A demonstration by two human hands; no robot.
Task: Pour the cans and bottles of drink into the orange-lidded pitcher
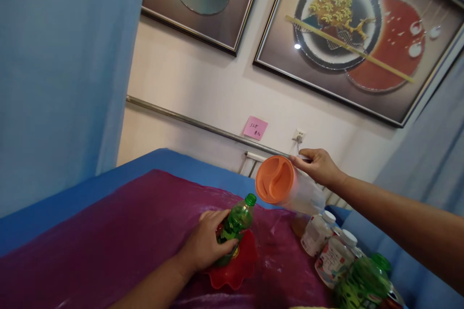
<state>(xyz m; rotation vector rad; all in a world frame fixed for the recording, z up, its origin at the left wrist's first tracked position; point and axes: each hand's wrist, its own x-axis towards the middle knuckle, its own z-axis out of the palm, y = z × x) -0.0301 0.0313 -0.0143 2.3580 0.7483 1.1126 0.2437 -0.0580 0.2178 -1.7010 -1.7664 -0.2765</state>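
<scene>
My left hand [203, 246] is wrapped round a green plastic bottle [237, 219] with a green-topped neck, tilted slightly to the right. Under it lies a red bowl [248, 260] with a scalloped rim; whether the bottle's base touches it is hidden. Up and to the right, my right hand [321, 166] grips the handle of a translucent pitcher [306, 195]. The pitcher is tipped on its side, its orange lid [274, 181] facing left toward the bottle's mouth, with a gap between them. I see no stream of liquid.
Two white-capped bottles [317, 234] and a larger green bottle [362, 282] stand at the right edge. A purple cloth [108, 231] covers the blue table [159, 161]. Blue curtains [65, 67] hang at both sides. Behind are a metal rail [188, 119], a socket [299, 135] and framed pictures [340, 29].
</scene>
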